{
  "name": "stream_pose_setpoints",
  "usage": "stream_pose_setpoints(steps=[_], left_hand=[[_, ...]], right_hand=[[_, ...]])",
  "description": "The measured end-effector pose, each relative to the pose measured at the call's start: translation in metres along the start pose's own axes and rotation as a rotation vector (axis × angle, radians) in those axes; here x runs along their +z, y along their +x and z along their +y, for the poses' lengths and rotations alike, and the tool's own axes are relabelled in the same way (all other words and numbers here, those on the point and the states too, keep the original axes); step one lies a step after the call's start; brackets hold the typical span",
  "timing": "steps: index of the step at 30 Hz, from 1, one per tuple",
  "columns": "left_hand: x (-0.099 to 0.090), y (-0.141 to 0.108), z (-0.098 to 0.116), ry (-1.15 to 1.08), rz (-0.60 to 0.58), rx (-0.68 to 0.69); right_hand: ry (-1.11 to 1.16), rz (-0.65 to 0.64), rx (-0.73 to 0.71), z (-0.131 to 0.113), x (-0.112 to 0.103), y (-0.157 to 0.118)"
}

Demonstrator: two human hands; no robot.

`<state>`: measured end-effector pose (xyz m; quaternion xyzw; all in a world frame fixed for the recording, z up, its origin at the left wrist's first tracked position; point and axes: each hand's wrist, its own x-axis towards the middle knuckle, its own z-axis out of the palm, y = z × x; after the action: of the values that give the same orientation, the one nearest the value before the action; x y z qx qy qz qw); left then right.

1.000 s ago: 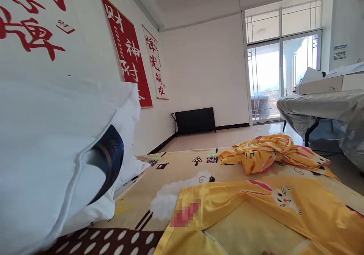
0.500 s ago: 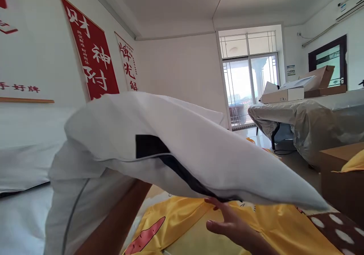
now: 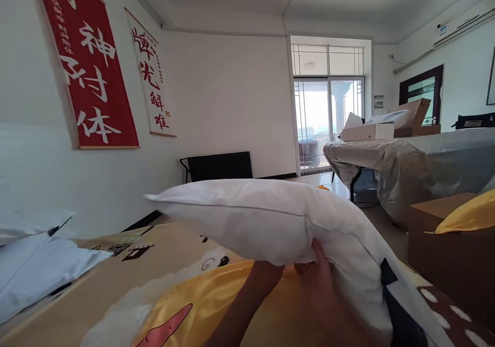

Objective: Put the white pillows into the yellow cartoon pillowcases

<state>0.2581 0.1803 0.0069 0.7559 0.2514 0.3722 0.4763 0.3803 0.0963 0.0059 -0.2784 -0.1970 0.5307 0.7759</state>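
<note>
A plump white pillow (image 3: 240,228) with thin grey piping and black patches near its right end is held up in front of me. My left hand (image 3: 270,272) reaches under its near edge and holds it from below, with the fingers mostly hidden. Close beside it, my right hand (image 3: 319,272) grips the same edge, a finger pressed up into the white cloth. Under both arms lies a yellow cloth (image 3: 209,290) with a pink shape printed on it, spread over a beige patterned bed cover (image 3: 162,264).
More white pillows (image 3: 50,264) lie at the left. On the right stand a cardboard box (image 3: 436,259) with a yellow cloth piece (image 3: 467,215) on it and a plastic-covered table (image 3: 402,161) bearing boxes. A black panel (image 3: 220,166) leans by the far wall.
The pillow has swung round and lower, its pointed corner now at the left and the black patches at the right. My right hand has closed on its edge, and my hands have come together.
</note>
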Motion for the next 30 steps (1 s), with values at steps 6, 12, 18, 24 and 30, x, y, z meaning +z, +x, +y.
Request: stream_pose_setpoints(steps=[6, 12, 18, 24, 30], left_hand=[[-0.043, -0.042, -0.025, 0.197, 0.149, -0.103], [-0.127, -0.070, -0.054, -0.286, 0.265, -0.575], [-0.125, -0.071, -0.038, -0.737, 0.065, -0.597], [-0.116, -0.068, -0.040, -0.822, 0.094, -0.536], [-0.120, -0.073, -0.037, -0.949, 0.147, -0.268]], right_hand=[[-0.067, 0.150, -0.117, 0.003, -0.017, 0.015], [-0.104, 0.171, -0.170, -0.009, -0.030, 0.030], [-0.185, 0.124, -0.237, -0.021, -0.043, 0.029], [-0.282, 0.192, -0.404, -0.045, -0.053, 0.026], [-0.253, 0.146, -0.526, -0.079, -0.059, 0.018]])
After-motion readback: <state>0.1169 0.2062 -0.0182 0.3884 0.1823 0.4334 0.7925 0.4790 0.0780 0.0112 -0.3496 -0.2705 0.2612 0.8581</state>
